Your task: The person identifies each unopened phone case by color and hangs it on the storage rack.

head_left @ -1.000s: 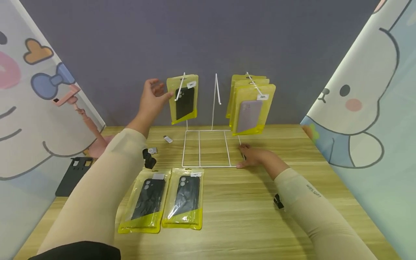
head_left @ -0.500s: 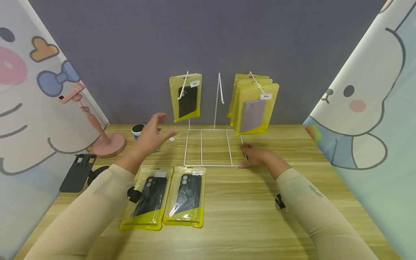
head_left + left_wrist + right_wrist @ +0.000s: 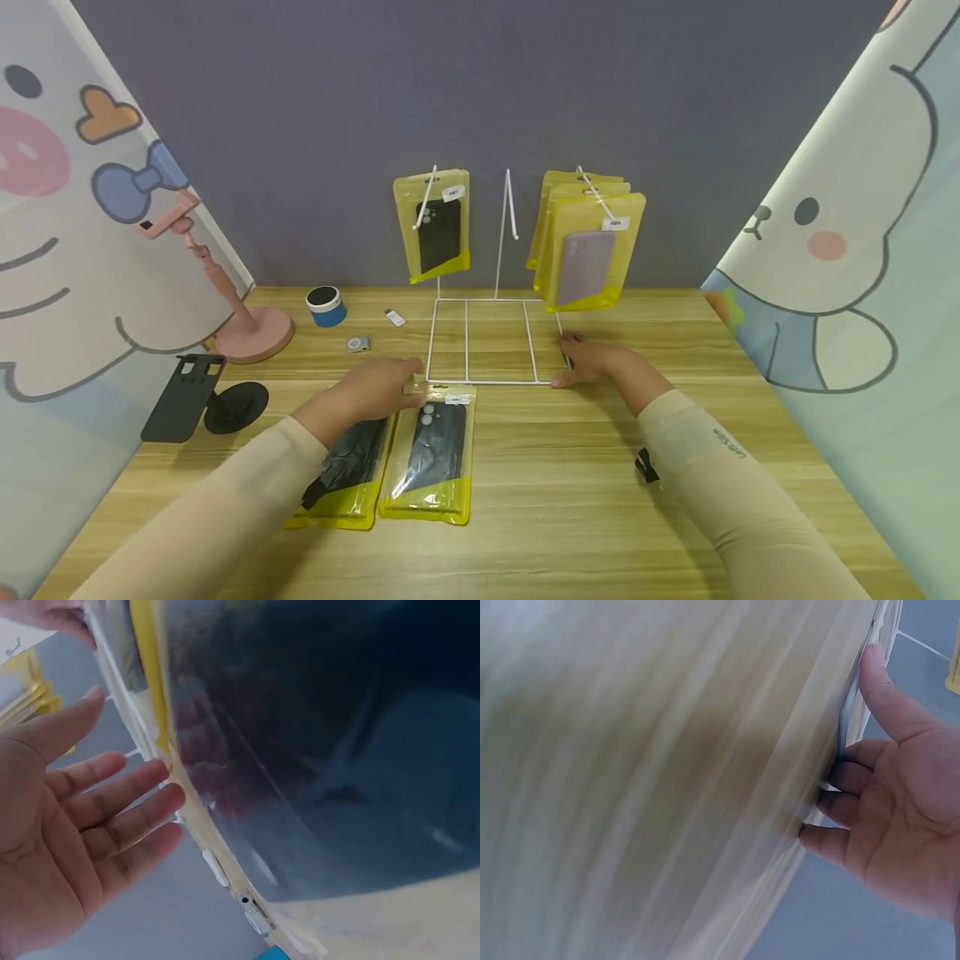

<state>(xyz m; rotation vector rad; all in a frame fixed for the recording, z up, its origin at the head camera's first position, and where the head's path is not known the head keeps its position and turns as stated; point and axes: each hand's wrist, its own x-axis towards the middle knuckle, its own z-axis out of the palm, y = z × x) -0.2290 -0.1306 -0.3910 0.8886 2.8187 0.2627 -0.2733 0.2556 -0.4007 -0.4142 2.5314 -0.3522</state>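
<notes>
My left hand (image 3: pixel 375 390) hovers over the tops of two bagged phone cases on the table, its fingers loosely extended. The left bagged phone case (image 3: pixel 348 504) is partly hidden by it; the right bagged phone case (image 3: pixel 435 446) lies beside its fingertips. In the left wrist view, a dark phone case (image 3: pixel 322 750) in clear plastic fills the right side, with the palm bare. My right hand (image 3: pixel 596 360) holds the front right corner of the white wire display rack (image 3: pixel 487 382). One black phone case (image 3: pixel 438 233) hangs bagged on the left hook; several bags, a lilac case (image 3: pixel 585 262) foremost, hang on the right hook.
The middle hook (image 3: pixel 512 212) bears nothing. Left of the rack stand a pink stand (image 3: pixel 251 333), a blue-and-white cylinder (image 3: pixel 326 308) and a black phone holder (image 3: pixel 180 404). A small silver gadget (image 3: pixel 358 343) and a white stick (image 3: pixel 394 317) lie nearby. Printed panels flank both sides.
My left hand has left the bag hanging on the left hook and come down toward the bags on the table. The right hand has stayed at the rack's corner.
</notes>
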